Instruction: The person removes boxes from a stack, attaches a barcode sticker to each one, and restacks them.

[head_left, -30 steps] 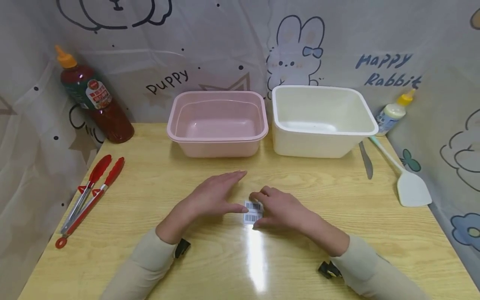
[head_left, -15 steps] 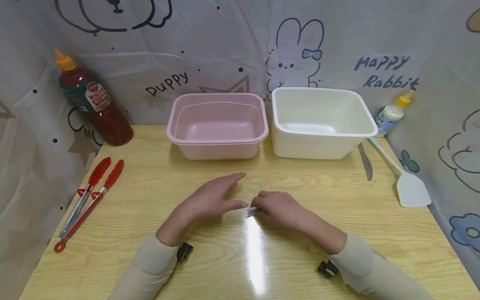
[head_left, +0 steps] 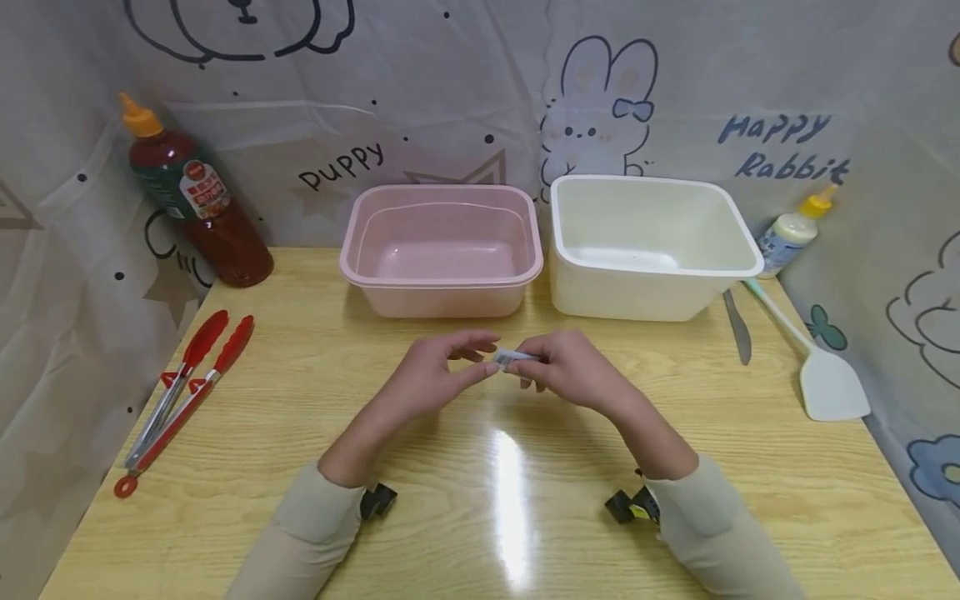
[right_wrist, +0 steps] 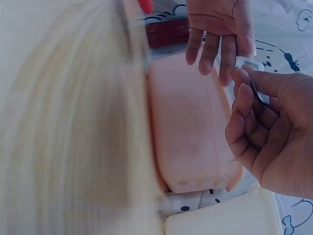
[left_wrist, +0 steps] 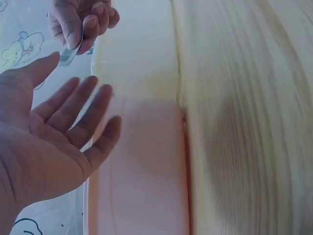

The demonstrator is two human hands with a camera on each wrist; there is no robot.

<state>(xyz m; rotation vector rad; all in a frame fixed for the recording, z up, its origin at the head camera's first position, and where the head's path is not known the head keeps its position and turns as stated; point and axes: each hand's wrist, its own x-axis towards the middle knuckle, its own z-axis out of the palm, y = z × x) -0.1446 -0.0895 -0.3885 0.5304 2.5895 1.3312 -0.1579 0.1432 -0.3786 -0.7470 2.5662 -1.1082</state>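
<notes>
Right hand [head_left: 576, 368] pinches barcode label [head_left: 512, 357] between thumb and fingers, above table [head_left: 450, 517], in front of pink tub [head_left: 442, 302]. Left hand [head_left: 426, 373]: wide grip, fingers loosely extended, thumb at label's free edge; contact cannot be confirmed.

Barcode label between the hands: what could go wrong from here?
1. Drop: only the right hand clearly pinches the barcode label; the left hand has its thumb tip at the near end, contact unclear, fingers not closed on it. If the right lets go too early, it may fall.
2. Crease: the label looks bowed in the wrist views, so a harder pinch might fold the printed bars.
</notes>
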